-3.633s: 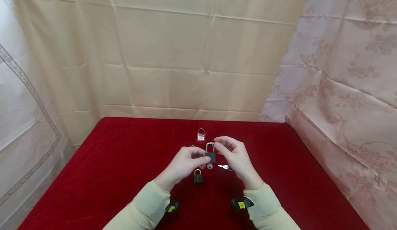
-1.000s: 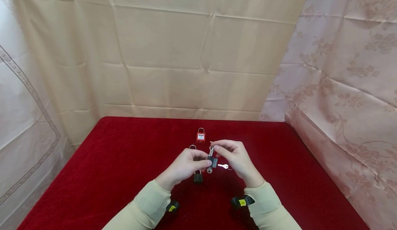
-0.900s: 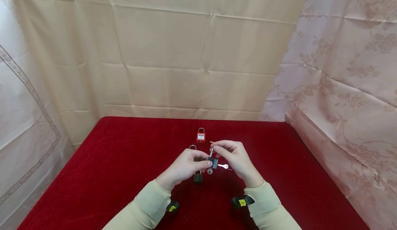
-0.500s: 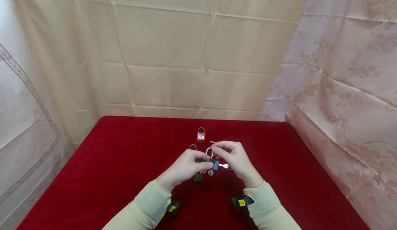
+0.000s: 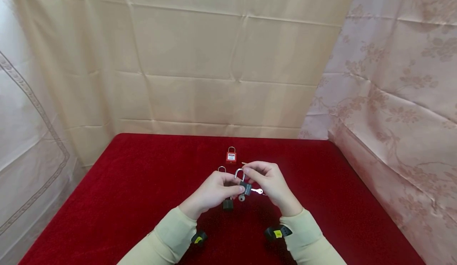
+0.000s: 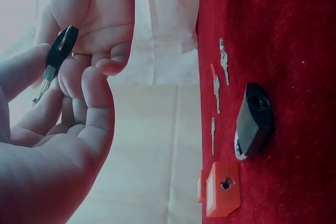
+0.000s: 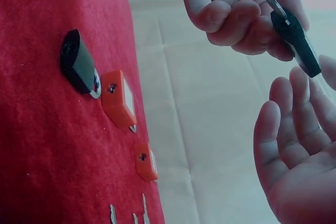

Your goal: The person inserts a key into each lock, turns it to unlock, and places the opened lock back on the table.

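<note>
In the head view my left hand point(image 5: 212, 191) pinches the body of a dark padlock point(image 5: 246, 188) between thumb and fingers. A key point(image 5: 242, 197) sticks out of its underside. The padlock's silver shackle point(image 5: 239, 173) is raised and turned, with its free end outside the body to the left. My right hand point(image 5: 268, 183) has its thumb and forefinger on the shackle's right side. In the left wrist view the padlock point(image 6: 60, 51) hangs clear of the table, held by the left fingers. The right wrist view shows the inserted key point(image 7: 275, 6) from below.
On the red cloth table point(image 5: 160, 169) lie a red padlock point(image 5: 231, 156) farther back and a black padlock point(image 5: 227, 204) nearer. A second red padlock point(image 7: 145, 162) shows in the right wrist view. Several loose keys, one of them a silver key point(image 5: 257, 191), lie near the right hand.
The shackle, upright over the body at first, was later seen edge-on and now stands turned with its free end to the left. The held padlock has come down slightly. Both hands keep their grip.
</note>
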Demonstrator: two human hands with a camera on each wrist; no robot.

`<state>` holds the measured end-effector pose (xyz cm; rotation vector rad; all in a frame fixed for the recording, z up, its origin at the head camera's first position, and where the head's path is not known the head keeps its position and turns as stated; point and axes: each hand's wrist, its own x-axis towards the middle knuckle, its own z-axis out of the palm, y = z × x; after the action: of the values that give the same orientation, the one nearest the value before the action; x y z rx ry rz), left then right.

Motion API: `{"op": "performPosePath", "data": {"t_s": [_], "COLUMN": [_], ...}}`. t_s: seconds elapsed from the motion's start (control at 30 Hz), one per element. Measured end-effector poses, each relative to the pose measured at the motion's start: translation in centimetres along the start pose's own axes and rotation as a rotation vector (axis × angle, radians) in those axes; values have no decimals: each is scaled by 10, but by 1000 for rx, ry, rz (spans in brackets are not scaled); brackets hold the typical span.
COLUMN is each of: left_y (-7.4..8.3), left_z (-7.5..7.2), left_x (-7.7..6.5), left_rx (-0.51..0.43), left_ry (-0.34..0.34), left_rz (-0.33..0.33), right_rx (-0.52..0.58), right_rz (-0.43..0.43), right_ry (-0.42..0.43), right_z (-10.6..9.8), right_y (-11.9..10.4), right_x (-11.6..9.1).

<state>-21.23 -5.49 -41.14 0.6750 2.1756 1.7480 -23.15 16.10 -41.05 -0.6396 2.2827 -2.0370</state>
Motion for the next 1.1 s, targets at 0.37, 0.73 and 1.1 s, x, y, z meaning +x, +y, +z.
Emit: {"op": "performPosePath", "data": {"t_s": [0.37,0.73,1.1], "left_y": [3,2,6], "left_z": [-11,-14,-35], "left_x": [0,1,-1], "left_rx": [-37,-62,-56], "left_ry": [77,97,153], "left_rz": [28,39,22], "right_rx": [73,99,140], "right_rz": [-57,-55,25], "right_ry": [22,21,32], "right_z": [-6,-7,-2], "right_y": [-5,-9,-11], "right_x": [-2,-3,1]}}
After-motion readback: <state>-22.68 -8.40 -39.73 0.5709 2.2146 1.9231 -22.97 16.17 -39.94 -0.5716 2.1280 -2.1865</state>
